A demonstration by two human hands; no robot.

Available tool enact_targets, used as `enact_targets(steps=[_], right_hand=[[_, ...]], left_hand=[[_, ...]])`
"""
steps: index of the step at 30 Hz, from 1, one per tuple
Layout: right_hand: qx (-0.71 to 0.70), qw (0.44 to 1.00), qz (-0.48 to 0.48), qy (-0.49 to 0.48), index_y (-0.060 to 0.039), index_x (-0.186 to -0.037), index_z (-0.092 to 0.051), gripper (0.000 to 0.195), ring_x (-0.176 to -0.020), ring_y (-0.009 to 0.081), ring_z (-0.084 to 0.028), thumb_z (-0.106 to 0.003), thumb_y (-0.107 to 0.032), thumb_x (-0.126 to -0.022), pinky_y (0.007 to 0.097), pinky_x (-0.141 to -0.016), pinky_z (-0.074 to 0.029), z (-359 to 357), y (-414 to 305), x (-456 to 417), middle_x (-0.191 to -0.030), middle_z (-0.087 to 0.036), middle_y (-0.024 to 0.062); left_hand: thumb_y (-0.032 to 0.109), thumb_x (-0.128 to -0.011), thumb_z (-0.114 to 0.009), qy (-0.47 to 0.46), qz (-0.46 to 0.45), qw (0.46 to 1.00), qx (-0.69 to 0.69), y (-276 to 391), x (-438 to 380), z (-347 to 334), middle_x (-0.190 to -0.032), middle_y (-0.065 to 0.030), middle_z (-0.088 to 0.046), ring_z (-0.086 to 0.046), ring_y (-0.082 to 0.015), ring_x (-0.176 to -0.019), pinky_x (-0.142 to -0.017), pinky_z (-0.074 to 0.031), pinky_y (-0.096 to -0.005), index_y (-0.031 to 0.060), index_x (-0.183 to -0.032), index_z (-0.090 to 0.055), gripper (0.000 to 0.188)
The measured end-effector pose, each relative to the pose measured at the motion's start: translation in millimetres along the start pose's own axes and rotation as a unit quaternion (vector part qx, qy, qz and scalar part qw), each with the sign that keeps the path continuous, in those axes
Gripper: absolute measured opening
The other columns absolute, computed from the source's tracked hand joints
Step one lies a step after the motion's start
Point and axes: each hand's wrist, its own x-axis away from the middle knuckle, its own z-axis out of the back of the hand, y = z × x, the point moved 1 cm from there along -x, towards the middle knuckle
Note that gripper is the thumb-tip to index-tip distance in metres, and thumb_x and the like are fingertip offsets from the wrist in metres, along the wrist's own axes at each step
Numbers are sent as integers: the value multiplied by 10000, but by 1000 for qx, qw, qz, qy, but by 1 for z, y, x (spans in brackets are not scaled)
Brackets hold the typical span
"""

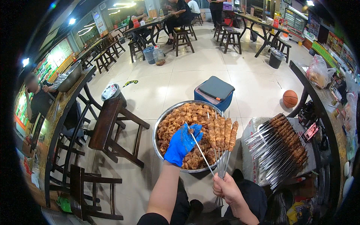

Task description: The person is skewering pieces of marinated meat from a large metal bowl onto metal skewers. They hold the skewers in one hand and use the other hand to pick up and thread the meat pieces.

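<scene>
A large round metal basin [156, 149] full of seasoned raw meat pieces [180, 115] stands before me. My left hand [182, 142], in a blue disposable glove, is over the meat with its fingers closed around a piece of meat at the upper end of a metal skewer [201, 152]. My bare right hand [226, 187] grips the lower end of that skewer together with a bundle of others. Several of these are loaded meat skewers [222, 132], fanned out over the basin's right side. To the right, many finished meat skewers [289, 137] lie piled on a white foam box [254, 174].
A blue insulated bag [215, 91] stands behind the basin. Wooden stools [105, 123] are at the left, beside a long table [60, 112] where a person sits. A basketball [290, 98] lies by the right-hand table [317, 92]. People sit at a far table [153, 21].
</scene>
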Motion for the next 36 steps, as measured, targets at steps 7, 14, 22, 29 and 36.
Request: enact_targets(steps=[7, 14, 22, 29, 36], right_hand=[[8, 1000, -14, -15, -85, -899, -446, 115, -438, 49, -257, -473, -157, -985, 225, -403, -209, 5, -1, 5, -565, -334, -44], [32, 999, -6, -1, -96, -913, -468, 95, -434, 53, -248, -491, -163, -975, 216, -402, -197, 6, -1, 5, -552, -335, -32], [53, 998, -19, 8, -77, -917, -471, 77, -420, 48, -261, -485, -127, -973, 224, -396, -206, 5, -1, 7, -548, -341, -41], [76, 997, -8, 25, -89, -910, -459, 94, -421, 43, -257, -502, -147, -970, 221, -396, -209, 6, 2, 5, -549, -331, -52], [69, 997, -5, 20, -102, -901, -452, 101, -424, 38, -263, -505, -153, -970, 217, -398, -210, 5, 2, 5, -551, -324, -63]], left_hand=[[203, -996, -394, 75, -67, 995, -3, 22, -1, 9, -1262, -242, -531, -529, -329, -1174, -1017, -442, -483, -52, -1243, -478, 365], [212, -982, -440, 23, -79, 991, -106, 28, 0, 9, -1298, -153, -539, -540, -252, -1177, -970, -471, -400, 8, -1293, -471, 373], [172, -967, -501, 84, -126, 988, -26, 31, -3, 12, -1236, -177, -582, -612, -222, -981, -741, -513, -317, -3, -1248, -496, 331], [218, -978, -485, 102, -129, 986, 5, 32, 5, -13, -1184, -181, -607, -635, -229, -975, -727, -535, -308, -1, -1206, -526, 319], [222, -972, -494, 75, -167, 976, -116, 27, -3, 1, -1107, -154, -645, -643, -234, -972, -780, -532, -340, 0, -1163, -552, 299]])
